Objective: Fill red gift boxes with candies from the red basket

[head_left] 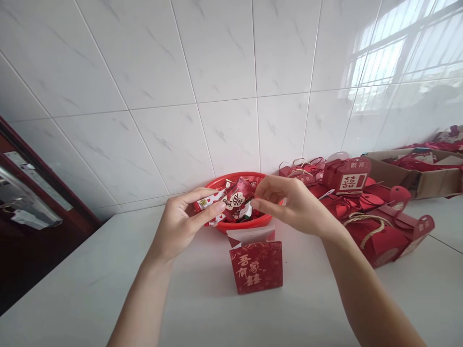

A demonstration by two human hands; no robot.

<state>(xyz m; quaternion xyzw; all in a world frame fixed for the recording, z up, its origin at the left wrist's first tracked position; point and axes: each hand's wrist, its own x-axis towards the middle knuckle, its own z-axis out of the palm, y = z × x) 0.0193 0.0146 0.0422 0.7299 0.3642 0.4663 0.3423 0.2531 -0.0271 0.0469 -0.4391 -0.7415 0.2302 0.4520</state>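
My left hand [183, 217] is closed around wrapped candies: a white wrapper with red hearts [214, 200] and a red wrapper with pale lettering [237, 198]. My right hand [289, 202] is at the right side of the basket, fingers curled in a pinch; what it holds, if anything, is hidden. Beneath both hands sits a round red plastic basket [253, 222] with more wrapped candies inside, partly covered by the hands. In front of the basket a small red paper box [257, 270] with gold characters stands upright, its top flap raised.
On the right lie several red gift boxes, one with a rope handle [376, 233] and one upright with a white label [347, 177]. Behind them is a cardboard carton [427, 180] of red items. A tiled wall [224, 135] backs the counter; a dark door [39, 202] is at left.
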